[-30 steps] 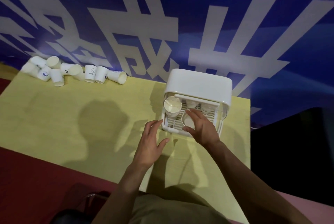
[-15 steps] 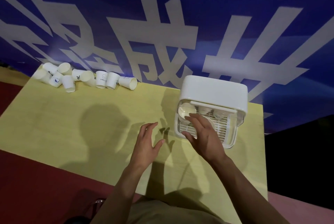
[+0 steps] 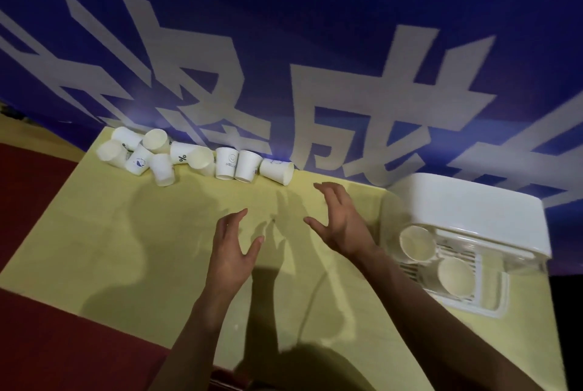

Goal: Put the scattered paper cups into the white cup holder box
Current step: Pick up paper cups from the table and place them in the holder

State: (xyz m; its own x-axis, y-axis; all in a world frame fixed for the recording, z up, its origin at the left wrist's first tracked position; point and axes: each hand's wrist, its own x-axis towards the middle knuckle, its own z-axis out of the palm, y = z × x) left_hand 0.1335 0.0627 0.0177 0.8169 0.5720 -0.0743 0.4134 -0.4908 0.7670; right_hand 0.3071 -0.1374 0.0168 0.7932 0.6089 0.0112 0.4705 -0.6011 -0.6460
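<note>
Half a second ago the right hand was at the mouth of the white cup holder box, its fingers on a cup there; now it has come away empty and hangs over the bare yellow desk, fingers spread and slightly curled, pointing toward twelve o'clock. The left hand hovers just beside it at nine o'clock, also empty with fingers apart, much as it was before. The view has swung left as well, so the box now sits at three o'clock near the edge of the frame. That reads as one placement finished and the person turning back for more. Inside the box's open front, on its slatted tray, two cups stand mouth up: one cup at the left of the opening and a second cup nearer the person; whether others stand deeper under the lid cannot be told. The scattered paper cups lie in a loose row at eleven o'clock along the far edge of the desk, against the blue banner, some on their sides and some standing, with the nearest tipped cup just beyond the right hand's fingertips. Most of the task is probably still ahead.
</note>
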